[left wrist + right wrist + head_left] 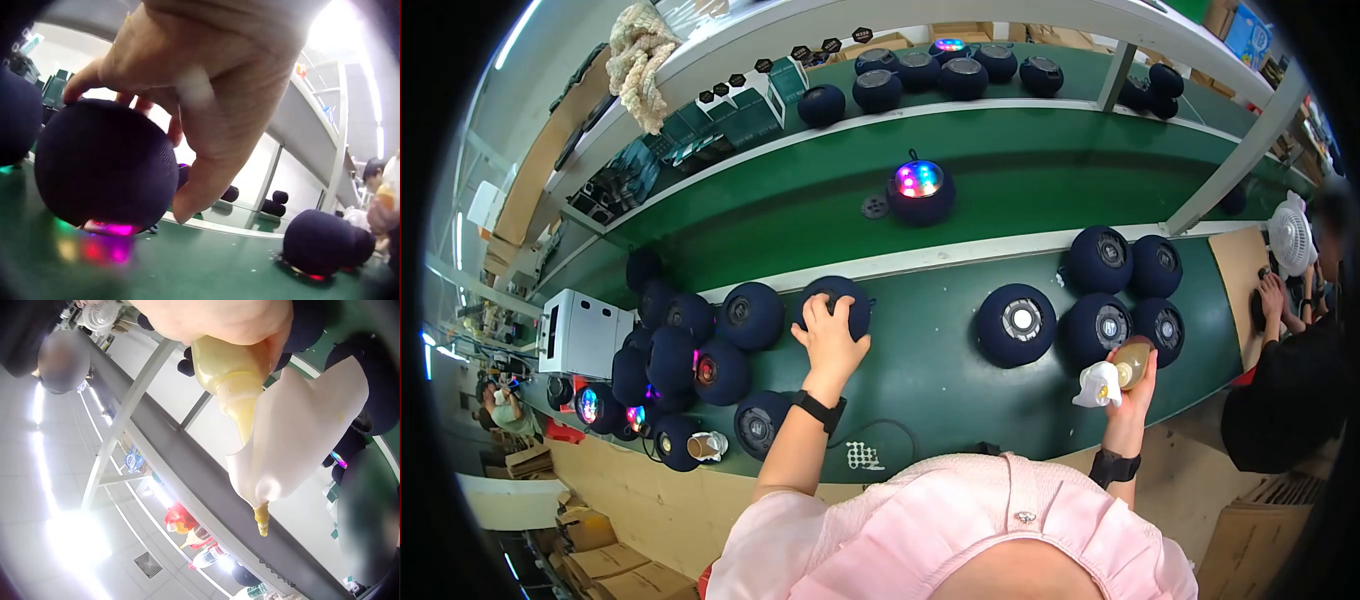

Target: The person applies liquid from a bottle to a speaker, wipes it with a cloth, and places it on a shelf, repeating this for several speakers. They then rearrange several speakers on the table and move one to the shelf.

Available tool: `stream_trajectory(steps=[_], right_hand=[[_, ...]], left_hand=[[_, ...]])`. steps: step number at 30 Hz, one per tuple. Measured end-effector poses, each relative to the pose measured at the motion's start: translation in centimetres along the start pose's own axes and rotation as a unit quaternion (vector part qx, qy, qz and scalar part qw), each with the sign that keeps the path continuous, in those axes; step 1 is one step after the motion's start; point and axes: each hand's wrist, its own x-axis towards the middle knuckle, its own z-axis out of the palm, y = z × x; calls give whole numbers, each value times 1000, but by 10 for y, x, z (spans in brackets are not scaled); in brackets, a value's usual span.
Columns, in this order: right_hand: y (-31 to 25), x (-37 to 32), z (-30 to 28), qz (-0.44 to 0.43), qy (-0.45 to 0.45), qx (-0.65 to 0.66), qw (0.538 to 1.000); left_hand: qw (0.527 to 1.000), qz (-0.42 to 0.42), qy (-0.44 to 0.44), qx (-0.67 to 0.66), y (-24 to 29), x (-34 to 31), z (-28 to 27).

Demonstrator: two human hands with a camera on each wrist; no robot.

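Note:
My left hand (pixel 830 325) grips a round dark blue speaker (pixel 845 300) that sits on the green bench (pixel 920 390), fingers curled over its top. In the left wrist view the same speaker (pixel 103 165) glows pink underneath, with my fingers (pixel 187 125) wrapped over it. My right hand (pixel 1135 375) holds a yellowish squeeze bottle (pixel 1133 360) together with a white cloth (pixel 1096 385), lifted above the bench's near right part. The right wrist view shows the bottle (pixel 234 381) with its nozzle through the cloth (pixel 300 437).
Several dark speakers cluster at left (pixel 690 350) and right (pixel 1115 290); one lies face up (pixel 1017 323). A lit speaker (pixel 920 190) sits on the middle belt. A white box (pixel 585 330) stands far left. Another person (pixel 1290 340) works at right beside a small fan (pixel 1290 235).

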Motion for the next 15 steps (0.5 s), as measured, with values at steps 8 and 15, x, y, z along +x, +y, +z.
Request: stream_trajectory(steps=[8,15], right_hand=[[-9,-8,-2,-37,42,-3,998],[-13,1,-15,-56,47,-18,997]], left_hand=[[664,-253,-104,-696,100,140,16],[505,-467,-148,-711,129,231,123]])
